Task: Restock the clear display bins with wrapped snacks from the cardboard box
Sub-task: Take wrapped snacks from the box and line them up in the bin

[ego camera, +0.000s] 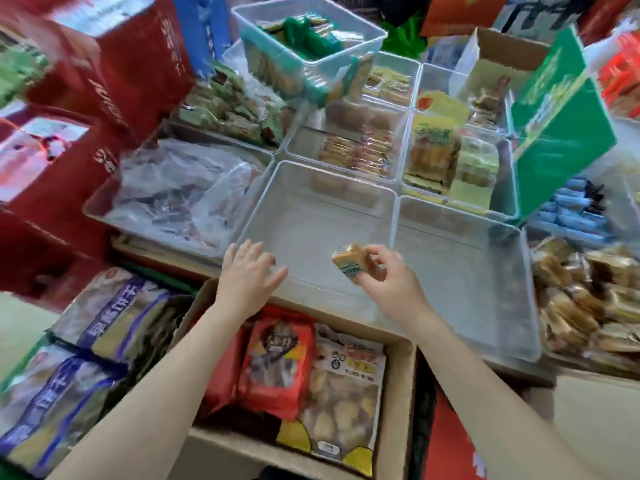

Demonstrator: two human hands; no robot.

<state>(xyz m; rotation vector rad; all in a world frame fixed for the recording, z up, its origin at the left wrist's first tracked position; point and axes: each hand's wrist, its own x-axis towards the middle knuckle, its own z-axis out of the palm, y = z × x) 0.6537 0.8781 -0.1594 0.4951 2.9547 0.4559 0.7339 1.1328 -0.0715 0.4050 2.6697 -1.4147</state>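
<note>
Two hands over two empty clear bins, one wrapped snack held.
Head view: the left hand (246, 278), fingers spread wide, hovers at the near bin (311, 216) rim; the right hand (388, 282) pinches the wrapped snack (349, 259) above it. At 6 o'clock, the cardboard box (398, 393) holds three snack bags.

We see two bare forearms w/ no sleeves anywhere in view, from lower frame up to the wrists. Left hand (247, 280) & right hand (389, 284) both bare: no gloves, no rings, no watch, no bracelet or band on either wrist that we can make out. Nails look short & unpainted, tho motion blur softens the fingertips, so we can't be sure. Arms are slim & smooth, w/o marks or tattoos visible. Rest of the body is out of frame.
</note>
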